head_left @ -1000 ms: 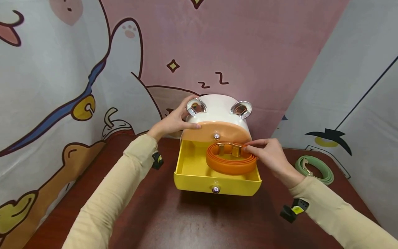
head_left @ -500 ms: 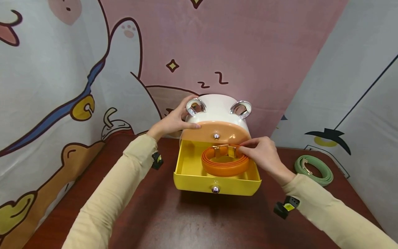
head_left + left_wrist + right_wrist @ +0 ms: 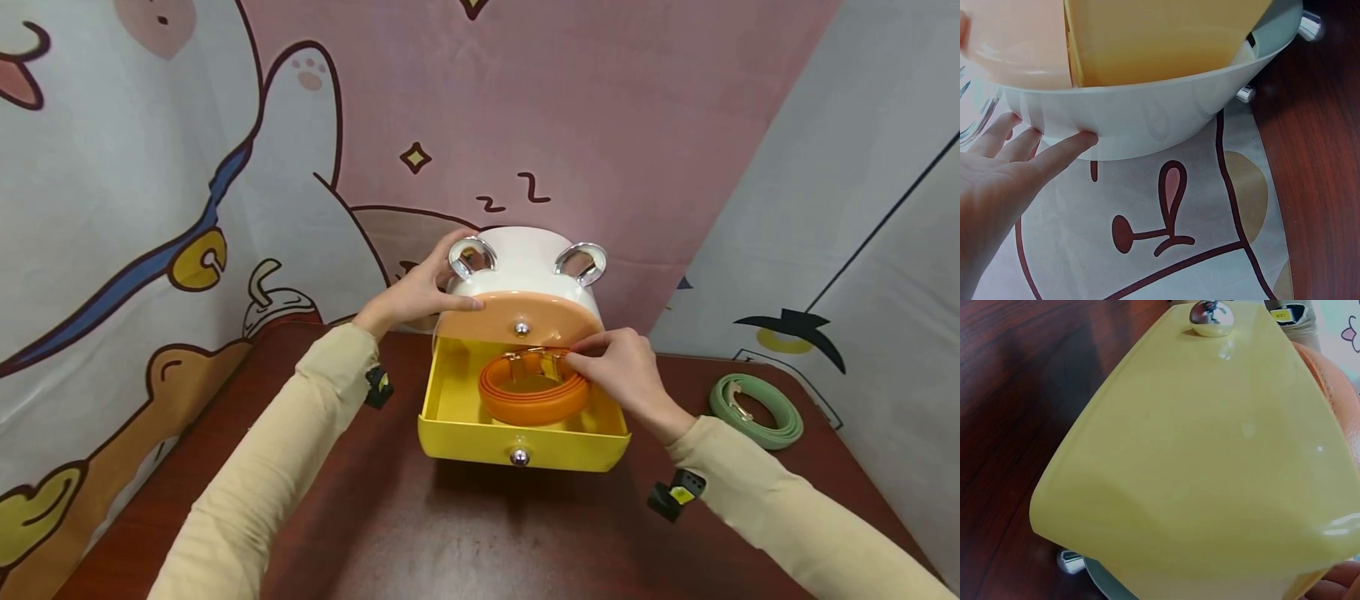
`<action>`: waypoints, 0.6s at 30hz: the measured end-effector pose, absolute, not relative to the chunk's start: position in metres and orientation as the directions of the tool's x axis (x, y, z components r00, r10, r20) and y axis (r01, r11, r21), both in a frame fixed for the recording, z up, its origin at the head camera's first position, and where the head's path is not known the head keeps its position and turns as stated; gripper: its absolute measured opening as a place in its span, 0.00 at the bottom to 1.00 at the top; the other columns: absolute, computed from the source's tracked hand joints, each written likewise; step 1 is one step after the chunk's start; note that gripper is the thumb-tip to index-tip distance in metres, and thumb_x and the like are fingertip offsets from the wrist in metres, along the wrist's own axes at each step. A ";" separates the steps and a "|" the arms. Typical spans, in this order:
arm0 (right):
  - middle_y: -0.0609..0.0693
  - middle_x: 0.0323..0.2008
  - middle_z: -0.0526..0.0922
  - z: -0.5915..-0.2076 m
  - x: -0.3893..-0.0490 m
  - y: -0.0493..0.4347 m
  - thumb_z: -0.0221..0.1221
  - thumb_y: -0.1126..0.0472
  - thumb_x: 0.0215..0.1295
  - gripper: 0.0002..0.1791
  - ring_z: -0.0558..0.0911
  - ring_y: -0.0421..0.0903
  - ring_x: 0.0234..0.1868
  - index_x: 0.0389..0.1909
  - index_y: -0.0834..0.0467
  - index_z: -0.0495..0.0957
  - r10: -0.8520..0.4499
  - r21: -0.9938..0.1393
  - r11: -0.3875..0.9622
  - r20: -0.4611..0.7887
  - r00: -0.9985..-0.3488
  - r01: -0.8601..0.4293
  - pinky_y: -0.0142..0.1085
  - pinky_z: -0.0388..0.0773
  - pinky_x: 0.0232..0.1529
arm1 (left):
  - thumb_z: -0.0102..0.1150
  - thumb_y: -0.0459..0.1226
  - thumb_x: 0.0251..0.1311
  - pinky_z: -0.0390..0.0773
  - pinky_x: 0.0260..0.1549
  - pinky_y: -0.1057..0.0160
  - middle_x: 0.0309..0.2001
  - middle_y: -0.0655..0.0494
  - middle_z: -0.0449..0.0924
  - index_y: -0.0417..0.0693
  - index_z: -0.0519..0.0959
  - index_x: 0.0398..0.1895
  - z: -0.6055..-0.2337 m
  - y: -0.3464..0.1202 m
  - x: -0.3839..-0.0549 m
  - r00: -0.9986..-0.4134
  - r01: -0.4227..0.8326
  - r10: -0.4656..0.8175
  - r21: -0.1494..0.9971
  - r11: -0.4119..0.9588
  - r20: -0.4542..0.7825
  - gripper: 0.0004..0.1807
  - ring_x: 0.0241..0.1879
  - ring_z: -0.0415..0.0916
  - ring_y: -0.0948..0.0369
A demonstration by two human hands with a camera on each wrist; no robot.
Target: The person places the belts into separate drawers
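Observation:
A white storage box (image 3: 525, 257) with chrome ear-like rings and a peach upper drawer front (image 3: 487, 323) stands at the back of the table. Below that front, the yellow drawer (image 3: 465, 442) is pulled out. My left hand (image 3: 414, 293) rests on the box's left corner, thumb on the peach front; the left wrist view shows straight fingers (image 3: 1063, 153) touching the white side. With thumb and fingertips, my right hand (image 3: 626, 371) pinches a coiled orange belt (image 3: 534, 408) at its right rear, by the gold buckle. The coil sits inside the drawer; whether it touches the floor, I cannot tell.
A coiled green belt (image 3: 783, 417) lies on the dark red tabletop (image 3: 480, 542) at the right. Behind the box hangs a printed cartoon cloth (image 3: 600, 125). Chrome feet (image 3: 1071, 561) support the box. The drawer juts forward with a round chrome knob (image 3: 520, 457).
My right hand has carried the orange belt leftward and slightly down, toward the middle of the yellow drawer. The left hand, box and drawer have stayed in place.

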State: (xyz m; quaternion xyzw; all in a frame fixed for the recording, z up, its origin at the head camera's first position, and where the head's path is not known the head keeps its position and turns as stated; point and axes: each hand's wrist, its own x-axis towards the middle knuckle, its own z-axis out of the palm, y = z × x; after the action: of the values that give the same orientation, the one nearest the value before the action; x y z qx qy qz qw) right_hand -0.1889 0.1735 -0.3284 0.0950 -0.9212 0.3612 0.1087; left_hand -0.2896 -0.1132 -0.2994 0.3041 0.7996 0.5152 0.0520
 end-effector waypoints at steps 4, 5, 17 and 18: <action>0.53 0.29 0.86 -0.331 -0.190 0.168 0.66 0.59 0.54 0.12 0.79 0.47 0.28 0.34 0.64 0.87 -0.101 -0.619 0.737 0.298 -0.949 -0.272 0.37 0.75 0.26 | 0.72 0.35 0.53 0.59 0.63 0.47 0.69 0.53 0.62 0.69 0.44 0.75 -0.299 -0.114 -0.290 -0.803 0.439 0.549 0.852 0.284 0.230 0.55 0.70 0.54 0.53; 0.53 0.28 0.86 -0.332 -0.191 0.167 0.66 0.59 0.54 0.12 0.79 0.47 0.28 0.34 0.64 0.87 -0.106 -0.608 0.742 0.308 -0.945 -0.282 0.37 0.74 0.26 | 0.72 0.35 0.53 0.59 0.63 0.47 0.69 0.53 0.61 0.69 0.44 0.75 -0.299 -0.114 -0.290 -0.802 0.441 0.551 0.852 0.284 0.231 0.55 0.70 0.54 0.53; 0.50 0.30 0.86 -0.345 -0.194 0.156 0.67 0.59 0.53 0.10 0.79 0.44 0.25 0.35 0.61 0.87 -0.194 -0.557 0.727 0.393 -0.899 -0.400 0.36 0.72 0.24 | 0.71 0.34 0.53 0.60 0.62 0.47 0.68 0.51 0.62 0.66 0.44 0.75 -0.302 -0.114 -0.293 -0.790 0.453 0.563 0.850 0.269 0.242 0.54 0.69 0.57 0.53; 0.51 0.31 0.86 -0.345 -0.195 0.156 0.67 0.59 0.53 0.11 0.80 0.44 0.26 0.35 0.61 0.87 -0.197 -0.567 0.718 0.390 -0.899 -0.403 0.36 0.73 0.25 | 0.71 0.34 0.53 0.61 0.62 0.47 0.67 0.51 0.63 0.67 0.44 0.75 -0.301 -0.114 -0.293 -0.790 0.452 0.563 0.851 0.268 0.242 0.54 0.68 0.58 0.53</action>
State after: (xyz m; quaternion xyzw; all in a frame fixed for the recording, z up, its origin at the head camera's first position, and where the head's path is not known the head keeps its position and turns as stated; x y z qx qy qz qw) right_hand -0.1949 0.1563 -0.3445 0.1642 -0.9142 0.3376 0.1527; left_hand -0.2930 -0.1143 -0.3014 0.3194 0.7943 0.5139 0.0541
